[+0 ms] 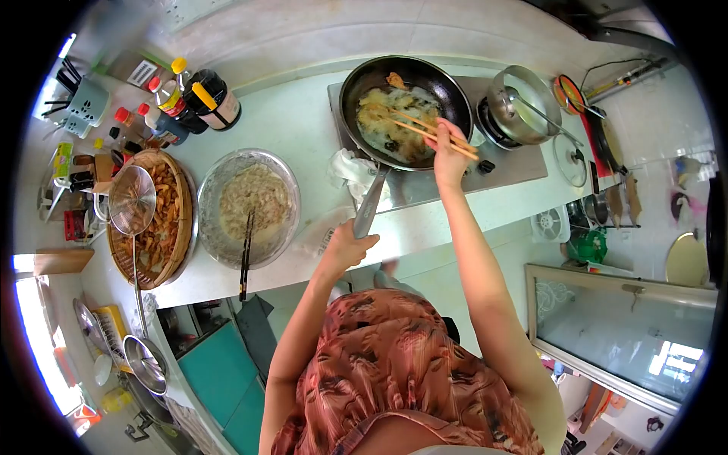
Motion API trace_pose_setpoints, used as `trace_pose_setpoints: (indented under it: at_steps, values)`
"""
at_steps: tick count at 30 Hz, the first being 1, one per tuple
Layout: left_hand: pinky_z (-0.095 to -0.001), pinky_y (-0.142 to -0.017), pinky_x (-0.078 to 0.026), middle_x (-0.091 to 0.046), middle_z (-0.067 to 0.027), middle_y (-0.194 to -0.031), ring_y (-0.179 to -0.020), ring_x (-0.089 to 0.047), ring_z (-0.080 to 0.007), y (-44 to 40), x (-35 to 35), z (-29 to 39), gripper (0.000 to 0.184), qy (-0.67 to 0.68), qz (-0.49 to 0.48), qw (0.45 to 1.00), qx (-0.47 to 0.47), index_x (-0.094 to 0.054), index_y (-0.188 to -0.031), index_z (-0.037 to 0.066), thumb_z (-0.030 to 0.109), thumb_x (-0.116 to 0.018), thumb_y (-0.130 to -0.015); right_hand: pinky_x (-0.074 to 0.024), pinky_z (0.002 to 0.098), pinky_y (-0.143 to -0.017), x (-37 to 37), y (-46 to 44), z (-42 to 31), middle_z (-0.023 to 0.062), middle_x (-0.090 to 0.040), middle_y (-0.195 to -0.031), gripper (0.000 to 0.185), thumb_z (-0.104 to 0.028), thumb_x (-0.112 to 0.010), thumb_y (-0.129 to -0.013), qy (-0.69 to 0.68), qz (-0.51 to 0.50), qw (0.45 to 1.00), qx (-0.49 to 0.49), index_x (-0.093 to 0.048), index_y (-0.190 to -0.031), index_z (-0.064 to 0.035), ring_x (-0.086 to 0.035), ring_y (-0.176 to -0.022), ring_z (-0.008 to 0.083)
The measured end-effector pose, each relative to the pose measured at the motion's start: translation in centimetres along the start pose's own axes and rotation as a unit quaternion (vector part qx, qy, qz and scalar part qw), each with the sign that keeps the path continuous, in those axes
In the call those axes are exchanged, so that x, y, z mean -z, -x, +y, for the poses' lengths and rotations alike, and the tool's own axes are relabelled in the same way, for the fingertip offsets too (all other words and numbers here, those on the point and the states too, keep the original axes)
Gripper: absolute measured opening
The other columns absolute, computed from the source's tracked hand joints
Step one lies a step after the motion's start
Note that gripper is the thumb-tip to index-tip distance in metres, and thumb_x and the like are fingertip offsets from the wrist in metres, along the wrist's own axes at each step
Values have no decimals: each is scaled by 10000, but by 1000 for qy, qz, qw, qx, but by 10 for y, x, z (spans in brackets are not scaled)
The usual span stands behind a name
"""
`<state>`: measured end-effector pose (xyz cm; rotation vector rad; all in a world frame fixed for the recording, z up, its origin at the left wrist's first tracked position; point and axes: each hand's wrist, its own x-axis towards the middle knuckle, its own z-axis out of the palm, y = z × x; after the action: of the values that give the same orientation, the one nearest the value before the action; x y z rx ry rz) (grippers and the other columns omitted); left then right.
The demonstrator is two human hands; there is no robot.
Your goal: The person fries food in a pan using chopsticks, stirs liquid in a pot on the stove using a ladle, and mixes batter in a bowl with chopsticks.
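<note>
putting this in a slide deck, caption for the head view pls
Left hand on the handle of a frying pan, right hand working chopsticks in bubbling oil.

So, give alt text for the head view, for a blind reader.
Left hand grips the handle of a pan on a stove; right hand holds chopsticks in the pan's foamy liquid. A bowl of batter and a basket of browned pieces sit left, a pot right.

Black inside the pan [446, 92], grey along its handle [370, 203]. Tan on the held chopsticks [417, 131]. Coppery pink with dark blotches across the clothing [394, 341]. Teal on the cabinet [220, 371].
</note>
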<state>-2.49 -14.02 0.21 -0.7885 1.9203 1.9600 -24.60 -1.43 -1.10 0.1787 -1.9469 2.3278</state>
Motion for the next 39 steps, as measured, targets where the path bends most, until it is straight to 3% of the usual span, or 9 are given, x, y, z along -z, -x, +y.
trace_pose_setpoints:
  at_steps: [4, 11, 14, 20, 30, 35, 38, 39]
  values:
    - [-267, -381, -351, -469, -22, -588, -454, -415, -81, -1, 0, -2, 340, -4, -2, 1000, -4, -507, -883, -44, 220, -672, -744, -594, 286, -658, 22, -1, -12, 128, -595, -1001, 213, -93, -548, -886, -52, 81, 993, -69, -590, -1018, 68, -631, -773, 193]
    - [-265, -373, -339, -446, -3, -558, -441, -403, -75, -7, -2, -10, 320, 0, -5, 1000, 0, -498, -886, -24, 207, -669, -747, -593, 318, -710, 79, 16, -39, 159, -600, -952, 273, -103, -542, -885, -93, 122, 981, -121, -535, -1096, 69, -655, -777, 271]
    - [-231, -353, -237, -417, 32, -595, -425, -344, -44, -6, -3, -6, 404, 16, -8, 1000, 25, -493, -1134, -41, 89, -653, -787, -586, 325, -730, 99, 20, -36, 162, -601, -939, 274, -119, -545, -893, -79, 125, 981, -129, -538, -1103, 58, -655, -785, 270]
    - [-227, -364, -245, -422, 28, -594, -426, -344, -44, -4, -3, -5, 442, 26, -12, 999, 16, -482, -1170, -54, 89, -648, -786, -580, 308, -726, 113, 27, -49, 147, -608, -942, 262, -143, -549, -905, -15, 119, 989, -90, -559, -1106, 25, -653, -803, 251]
    - [-225, -370, -232, -408, 31, -589, -431, -340, -45, 1, -4, 2, 421, 56, -6, 998, 5, -472, -1152, -58, 80, -637, -790, -562, 265, -668, 88, 45, -86, 115, -619, -949, 203, -112, -546, -907, 154, 50, 986, 49, -621, -1029, 32, -642, -786, 183]
    - [-224, -371, -232, -412, 27, -592, -433, -341, -46, 1, -3, -1, 411, 50, -8, 999, -10, -474, -1144, -60, 81, -636, -794, -557, 243, -638, 76, 48, -78, 83, -621, -940, 161, -88, -560, -894, 140, -3, 990, 32, -650, -989, 5, -638, -765, 154]
    - [-251, -363, -308, -441, -3, -570, -432, -398, -69, -1, -3, -2, 302, 24, 10, 1000, -12, -488, -905, -40, 147, -665, -747, -555, 238, -628, 81, 48, -86, 73, -622, -929, 153, -86, -563, -890, 177, -12, 983, 45, -655, -978, -1, -635, -750, 142]
    - [-253, -364, -309, -442, -4, -569, -433, -398, -69, -1, -2, -2, 300, 22, 8, 1000, -10, -487, -893, -37, 152, -665, -745, -555, 237, -625, 81, 47, -91, 70, -622, -925, 151, -85, -563, -890, 192, -11, 980, 57, -656, -975, -3, -634, -744, 139]
